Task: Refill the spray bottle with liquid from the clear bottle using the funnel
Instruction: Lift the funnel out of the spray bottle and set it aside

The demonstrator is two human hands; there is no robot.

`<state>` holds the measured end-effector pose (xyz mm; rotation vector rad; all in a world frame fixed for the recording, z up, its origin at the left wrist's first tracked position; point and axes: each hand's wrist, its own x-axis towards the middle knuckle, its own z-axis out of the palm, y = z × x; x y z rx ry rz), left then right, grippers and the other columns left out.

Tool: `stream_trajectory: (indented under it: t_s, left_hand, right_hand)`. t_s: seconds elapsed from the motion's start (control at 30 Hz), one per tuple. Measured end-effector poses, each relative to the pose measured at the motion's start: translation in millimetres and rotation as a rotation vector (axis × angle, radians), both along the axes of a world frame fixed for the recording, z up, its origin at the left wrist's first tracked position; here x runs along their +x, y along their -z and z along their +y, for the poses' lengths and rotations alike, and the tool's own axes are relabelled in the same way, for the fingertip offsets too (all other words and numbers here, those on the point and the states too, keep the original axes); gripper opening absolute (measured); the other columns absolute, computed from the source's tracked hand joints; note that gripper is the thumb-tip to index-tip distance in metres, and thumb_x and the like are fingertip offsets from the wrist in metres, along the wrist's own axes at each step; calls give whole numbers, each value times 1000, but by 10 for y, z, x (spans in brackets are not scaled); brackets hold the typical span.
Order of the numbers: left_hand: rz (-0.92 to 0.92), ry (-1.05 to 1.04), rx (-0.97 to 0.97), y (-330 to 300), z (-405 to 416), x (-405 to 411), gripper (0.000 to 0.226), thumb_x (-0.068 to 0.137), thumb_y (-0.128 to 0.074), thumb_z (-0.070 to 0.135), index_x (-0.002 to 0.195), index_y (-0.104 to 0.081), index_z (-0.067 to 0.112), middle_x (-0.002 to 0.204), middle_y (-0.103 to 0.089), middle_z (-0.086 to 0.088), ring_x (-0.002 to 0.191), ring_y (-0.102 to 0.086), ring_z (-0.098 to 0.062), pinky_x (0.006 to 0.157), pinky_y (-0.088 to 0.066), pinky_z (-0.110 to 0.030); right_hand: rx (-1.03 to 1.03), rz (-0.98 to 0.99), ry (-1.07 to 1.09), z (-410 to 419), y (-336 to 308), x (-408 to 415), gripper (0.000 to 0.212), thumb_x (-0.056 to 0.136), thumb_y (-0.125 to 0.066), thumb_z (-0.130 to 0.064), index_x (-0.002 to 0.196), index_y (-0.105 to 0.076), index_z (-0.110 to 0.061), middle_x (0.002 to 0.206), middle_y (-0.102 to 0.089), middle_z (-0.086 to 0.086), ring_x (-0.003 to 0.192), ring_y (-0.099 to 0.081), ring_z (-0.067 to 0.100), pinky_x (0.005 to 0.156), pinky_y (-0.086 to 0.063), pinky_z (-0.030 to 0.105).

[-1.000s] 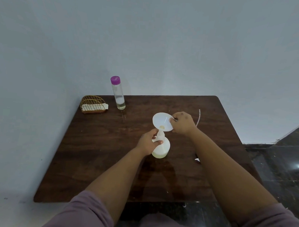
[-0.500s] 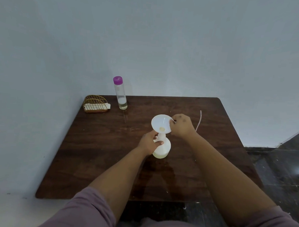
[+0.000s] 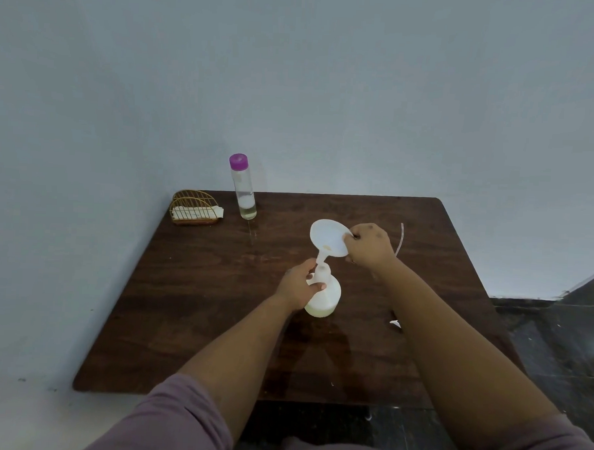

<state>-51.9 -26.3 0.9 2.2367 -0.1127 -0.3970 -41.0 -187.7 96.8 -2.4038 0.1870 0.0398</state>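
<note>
A white spray bottle body [image 3: 324,297] stands headless in the middle of the dark wooden table [image 3: 190,305]. My left hand [image 3: 298,284] grips its neck. A white funnel [image 3: 327,238] sits with its spout at the bottle's mouth, tilted toward me, and my right hand [image 3: 368,245] pinches its right rim. The clear bottle [image 3: 243,190] with a purple cap stands upright at the table's back left, a little liquid in its bottom.
A gold wire holder [image 3: 196,208] with white paper sits at the back left corner. A thin white tube [image 3: 400,239] lies behind my right hand, and a small white part [image 3: 396,323] shows beside my right forearm. The wall runs along the table's back and left.
The funnel has tipped and risen slightly, its spout now just at the bottle's mouth. My hands keep their grips. The camera view has shifted a little.
</note>
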Motion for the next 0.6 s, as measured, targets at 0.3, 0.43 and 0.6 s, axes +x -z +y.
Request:
stream_trajectory:
  t_s: [0.3, 0.43, 0.6]
  left_hand:
    - [16, -10, -14, -14, -12, -12, 62, 91, -67, 22, 146, -39, 23, 148, -47, -2, 130, -49, -23, 105, -43, -42]
    - [40, 44, 5, -119, 44, 34, 66, 87, -72, 19, 145, -39, 18, 147, -47, -4, 131, -48, -24, 104, -43, -40]
    - [203, -152, -286, -457, 269, 248, 38, 93, -61, 7, 129, -54, 17, 130, -54, -9, 110, -58, -21, 84, -54, -31]
  right_hand:
    - [-86, 43, -69, -3, 96, -17, 28, 98, -46, -18, 109, -64, 0, 109, -65, 12, 78, -53, 13, 58, -36, 13]
    - [87, 69, -17, -2, 68, 42, 25, 94, -46, -15, 101, -67, -2, 97, -65, 11, 66, -61, 13, 54, -44, 18]
    - [243, 56, 94, -28, -32, 169, 27, 93, -45, -16, 96, -68, -3, 68, -65, 9, 51, -58, 9, 46, -44, 17]
